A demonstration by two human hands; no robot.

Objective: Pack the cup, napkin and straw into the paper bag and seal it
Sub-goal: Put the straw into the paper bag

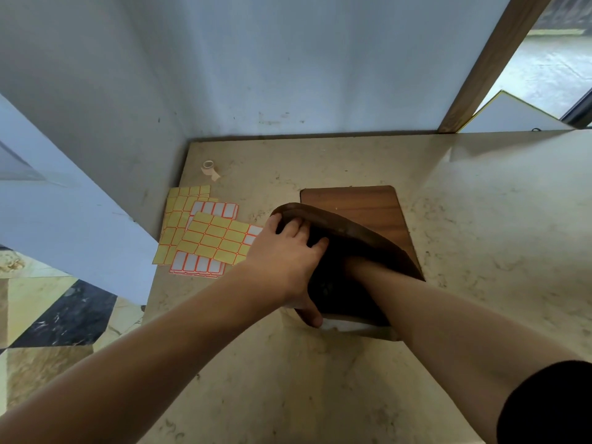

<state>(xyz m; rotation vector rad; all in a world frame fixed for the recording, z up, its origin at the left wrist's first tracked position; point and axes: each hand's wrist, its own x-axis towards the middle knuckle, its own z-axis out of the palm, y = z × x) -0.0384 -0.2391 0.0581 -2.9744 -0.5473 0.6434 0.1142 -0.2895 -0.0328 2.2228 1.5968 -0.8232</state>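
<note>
Brown paper bag (368, 238) stood open on mottled stone counter (480, 219), rim gripped by left hand (285, 261) with fingers curled inside, right hand buried within, grip not discernible, gridded label sheets (205, 232) alongside, tape roll (209, 168) beyond

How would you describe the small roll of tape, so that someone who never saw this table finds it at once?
Start at the marble table and go to its far left corner, beside the white wall. There, just beyond the yellow label sheets, stands the tape roll. It is the only round thing there, small and pale, with a loose end sticking out.
</note>
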